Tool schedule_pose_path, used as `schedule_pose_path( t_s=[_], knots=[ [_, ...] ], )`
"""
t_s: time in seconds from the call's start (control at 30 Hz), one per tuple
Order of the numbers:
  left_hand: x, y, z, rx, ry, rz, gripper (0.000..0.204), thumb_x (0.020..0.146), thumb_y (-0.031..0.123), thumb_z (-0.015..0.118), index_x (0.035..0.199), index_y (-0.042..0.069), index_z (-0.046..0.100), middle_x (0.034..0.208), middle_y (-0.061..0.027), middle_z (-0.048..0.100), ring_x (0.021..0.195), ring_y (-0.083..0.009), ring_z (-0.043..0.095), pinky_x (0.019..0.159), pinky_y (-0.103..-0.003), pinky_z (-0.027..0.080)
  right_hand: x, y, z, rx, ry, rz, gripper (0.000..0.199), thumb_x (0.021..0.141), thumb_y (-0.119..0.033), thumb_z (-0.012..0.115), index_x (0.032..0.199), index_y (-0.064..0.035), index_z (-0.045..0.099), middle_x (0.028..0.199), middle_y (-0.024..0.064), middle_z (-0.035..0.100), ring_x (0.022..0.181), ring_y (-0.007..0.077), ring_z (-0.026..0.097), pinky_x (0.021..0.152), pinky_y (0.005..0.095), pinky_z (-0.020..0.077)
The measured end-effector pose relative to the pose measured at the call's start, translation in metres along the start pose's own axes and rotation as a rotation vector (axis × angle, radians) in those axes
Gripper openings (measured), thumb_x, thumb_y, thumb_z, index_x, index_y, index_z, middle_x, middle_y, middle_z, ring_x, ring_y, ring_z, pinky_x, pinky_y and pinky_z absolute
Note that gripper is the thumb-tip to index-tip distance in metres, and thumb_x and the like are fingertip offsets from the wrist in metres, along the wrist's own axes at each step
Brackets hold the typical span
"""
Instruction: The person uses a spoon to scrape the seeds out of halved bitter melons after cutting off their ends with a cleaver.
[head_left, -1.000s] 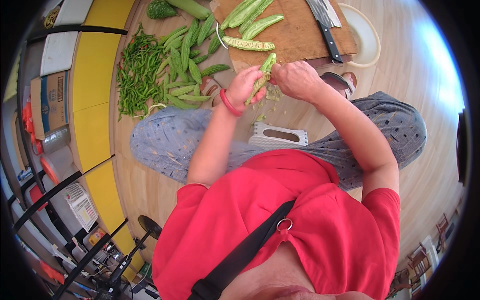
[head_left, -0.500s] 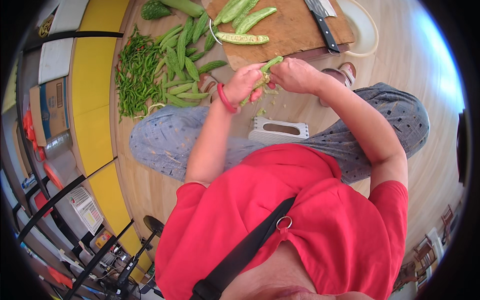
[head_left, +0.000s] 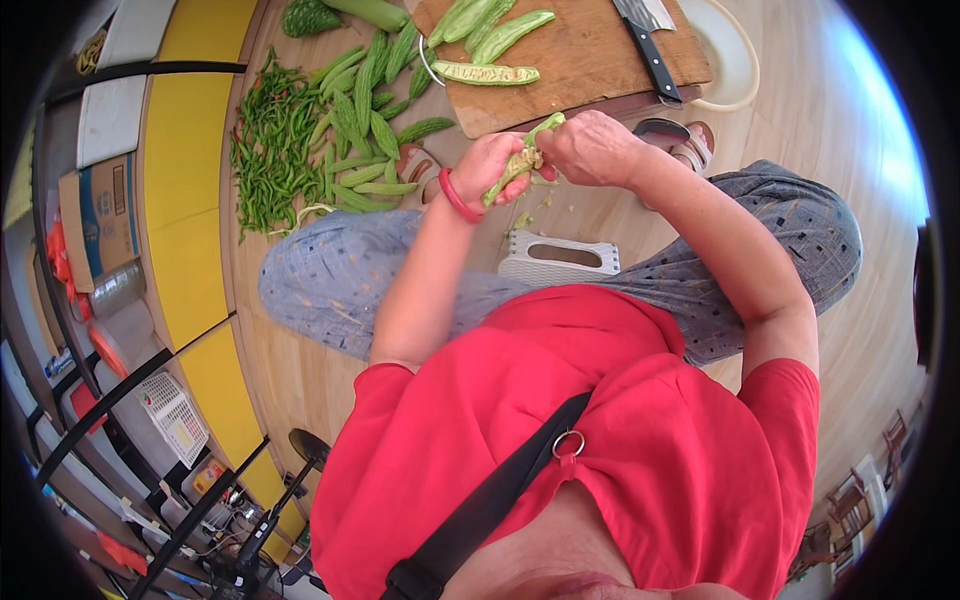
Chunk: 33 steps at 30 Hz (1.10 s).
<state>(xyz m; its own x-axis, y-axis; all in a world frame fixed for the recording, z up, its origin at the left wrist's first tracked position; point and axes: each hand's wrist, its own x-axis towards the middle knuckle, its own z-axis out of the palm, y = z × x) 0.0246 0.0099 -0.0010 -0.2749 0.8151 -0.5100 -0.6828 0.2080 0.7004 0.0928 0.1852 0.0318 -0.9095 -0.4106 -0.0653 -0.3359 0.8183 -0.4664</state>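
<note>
Left hand (head_left: 492, 163), right hand (head_left: 590, 147) grip ridged halved gourd (head_left: 520, 160).

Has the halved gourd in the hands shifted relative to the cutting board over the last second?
Yes. The halved gourd has moved up toward the cutting board; its tip now overlaps the board's near edge.

Beyond my fingers lies a wooden cutting board (head_left: 590, 60) with a knife (head_left: 650, 50). Left of them, green chillies (head_left: 265, 150) cover the floor. Below my fingers stands a white stool (head_left: 558, 262).

Near the top centre of the frame, the left hand (head_left: 487, 165) holds a halved bitter gourd (head_left: 520, 162), and the right hand (head_left: 590, 148) touches its upper end, below the wooden cutting board (head_left: 590, 70).
</note>
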Motion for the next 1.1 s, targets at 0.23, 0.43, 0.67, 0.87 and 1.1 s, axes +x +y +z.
schedule_pose_path(
  t_s=[0.23,0.43,0.67,0.87,1.1],
  knots=[
    [0.002,0.004,0.010,0.191,0.406,0.183,0.030,0.085,0.018,0.031,0.088,-0.002,0.053,0.067,-0.0100,0.056,0.041,-0.0110,0.045,0.035,-0.022,0.034,-0.001,-0.013,0.001,-0.124,-0.024,0.011,0.013,0.077,-0.015,0.047,0.078,-0.0051,0.055,0.060,0.0137,0.059,0.057,0.0293,0.060,0.053,0.0398,0.0478],
    [0.001,0.018,-0.007,-0.133,0.292,0.169,0.031,0.088,0.022,0.031,0.109,0.005,0.046,0.082,-0.0105,0.058,0.050,-0.0149,0.051,0.036,-0.023,0.037,0.007,-0.018,-0.006,-0.066,0.088,0.244,0.014,0.080,-0.014,0.042,0.080,-0.0033,0.051,0.063,0.0149,0.060,0.058,0.0304,0.061,0.052,0.0408,0.0483],
    [-0.001,0.012,0.005,-0.160,0.180,0.164,0.034,0.089,0.022,0.030,0.119,0.008,0.042,0.086,-0.0101,0.057,0.042,-0.0156,0.049,0.032,-0.023,0.033,0.012,-0.010,-0.001,-0.063,0.178,0.311,0.016,0.079,-0.014,0.044,0.075,-0.0027,0.055,0.067,0.0179,0.061,0.066,0.0306,0.062,0.060,0.0408,0.0486],
    [-0.002,0.007,0.021,0.019,0.372,0.193,0.025,0.091,0.026,0.039,0.098,0.004,0.050,0.065,-0.0045,0.051,0.037,-0.0120,0.042,0.030,-0.023,0.029,0.014,-0.015,0.003,-0.128,0.086,0.271,0.017,0.076,-0.013,0.045,0.071,-0.0005,0.056,0.065,0.0183,0.061,0.064,0.0310,0.062,0.060,0.0404,0.0490],
    [-0.006,0.007,0.021,-0.006,0.312,0.081,0.027,0.091,0.027,0.040,0.090,0.003,0.053,0.054,-0.0034,0.047,0.034,-0.0117,0.040,0.029,-0.023,0.028,0.008,-0.013,0.008,-0.087,0.025,0.107,0.015,0.073,-0.013,0.046,0.068,-0.0016,0.055,0.061,0.0186,0.060,0.061,0.0306,0.062,0.057,0.0399,0.0492]
  ],
)
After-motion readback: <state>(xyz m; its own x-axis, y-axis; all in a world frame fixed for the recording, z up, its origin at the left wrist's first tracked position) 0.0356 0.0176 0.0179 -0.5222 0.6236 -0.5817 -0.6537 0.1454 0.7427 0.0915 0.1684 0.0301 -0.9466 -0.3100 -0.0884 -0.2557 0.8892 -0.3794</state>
